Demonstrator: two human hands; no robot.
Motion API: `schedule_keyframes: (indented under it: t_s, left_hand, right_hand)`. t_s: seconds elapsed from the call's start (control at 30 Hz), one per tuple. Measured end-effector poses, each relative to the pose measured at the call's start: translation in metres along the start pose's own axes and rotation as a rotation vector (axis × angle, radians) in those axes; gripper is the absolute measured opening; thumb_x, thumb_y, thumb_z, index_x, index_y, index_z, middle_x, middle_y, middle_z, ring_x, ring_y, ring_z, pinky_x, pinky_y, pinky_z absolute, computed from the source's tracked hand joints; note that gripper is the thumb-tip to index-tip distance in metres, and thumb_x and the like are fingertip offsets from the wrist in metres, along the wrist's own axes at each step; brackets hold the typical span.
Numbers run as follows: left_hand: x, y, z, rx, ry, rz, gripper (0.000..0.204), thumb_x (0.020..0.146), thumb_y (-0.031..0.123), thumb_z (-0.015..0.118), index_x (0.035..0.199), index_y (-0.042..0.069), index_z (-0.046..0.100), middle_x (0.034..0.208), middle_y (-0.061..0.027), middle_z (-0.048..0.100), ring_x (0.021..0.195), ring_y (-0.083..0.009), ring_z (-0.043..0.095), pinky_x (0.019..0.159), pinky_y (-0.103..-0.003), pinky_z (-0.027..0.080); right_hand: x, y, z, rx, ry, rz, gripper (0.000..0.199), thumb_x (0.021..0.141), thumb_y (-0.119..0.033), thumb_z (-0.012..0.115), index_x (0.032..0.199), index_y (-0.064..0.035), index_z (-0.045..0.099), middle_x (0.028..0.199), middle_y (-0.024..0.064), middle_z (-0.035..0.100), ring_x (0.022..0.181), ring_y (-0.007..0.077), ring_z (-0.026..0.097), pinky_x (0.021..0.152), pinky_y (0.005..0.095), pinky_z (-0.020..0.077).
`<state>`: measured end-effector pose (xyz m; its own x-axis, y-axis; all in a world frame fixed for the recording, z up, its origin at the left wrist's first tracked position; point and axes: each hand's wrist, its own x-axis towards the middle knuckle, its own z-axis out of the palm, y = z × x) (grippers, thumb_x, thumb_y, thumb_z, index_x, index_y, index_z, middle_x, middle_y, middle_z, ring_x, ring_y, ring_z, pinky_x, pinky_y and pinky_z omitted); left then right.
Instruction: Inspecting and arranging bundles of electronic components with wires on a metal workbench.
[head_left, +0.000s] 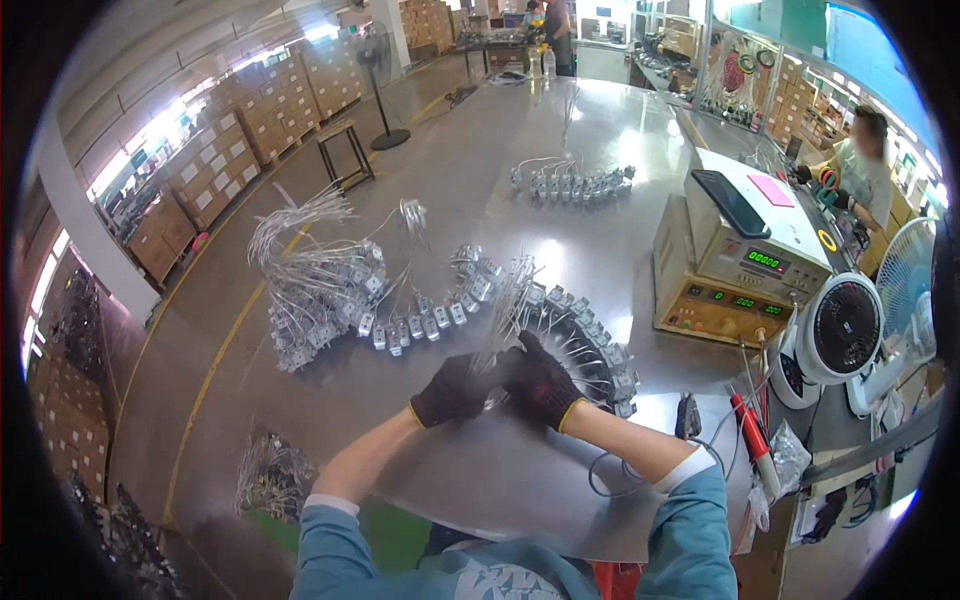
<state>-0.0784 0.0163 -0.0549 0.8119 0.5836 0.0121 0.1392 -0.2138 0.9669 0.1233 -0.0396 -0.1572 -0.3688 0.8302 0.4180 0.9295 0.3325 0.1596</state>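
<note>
My left hand (452,390) and my right hand (541,383), both in dark knit gloves, meet at the middle of the metal table (440,475). Their fingers are closed around a bundle of thin whitish wires (507,318), and the exact grip is partly hidden. To the right, small grey metal parts (600,345) stand in a curved row with their wires running in toward my hands. Another curved row of such parts (430,322) lies to the left. It leads to a large heap of wired parts (325,290).
Farther back lies a short row of wired parts (575,187). At right stand stacked test instruments (745,262) carrying a phone (730,203), then a small white fan (845,325). A red probe (752,430) and a plastic bag (790,455) lie nearer. A co-worker (865,175) sits beyond.
</note>
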Motion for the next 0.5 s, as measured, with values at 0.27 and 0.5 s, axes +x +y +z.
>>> schedule_keyframes:
  t_s: [0.27, 0.5]
  left_hand:
    - [0.033, -0.02, 0.027, 0.132, 0.118, 0.202, 0.026, 0.103, 0.024, 0.07, 0.121, 0.008, 0.078, 0.072, 0.0017, 0.061, 0.065, -0.0063, 0.048, 0.06, -0.029, 0.044]
    - [0.105, -0.057, 0.055, 0.397, 0.655, 0.418, 0.044, 0.093, 0.013, 0.07, 0.137, 0.013, 0.071, 0.118, -0.0187, 0.078, 0.111, -0.0405, 0.074, 0.092, -0.046, 0.06]
  right_hand:
    - [-0.042, -0.026, -0.115, -0.001, -0.262, 0.156, 0.025, 0.097, -0.021, 0.061, 0.114, -0.0083, 0.074, 0.128, 0.0093, 0.069, 0.132, 0.028, 0.058, 0.107, 0.0464, 0.0468]
    - [-0.074, -0.001, -0.241, 0.198, -0.237, 0.136, 0.044, 0.09, -0.031, 0.082, 0.127, -0.0108, 0.07, 0.121, 0.011, 0.074, 0.131, 0.0335, 0.062, 0.108, 0.0494, 0.0499]
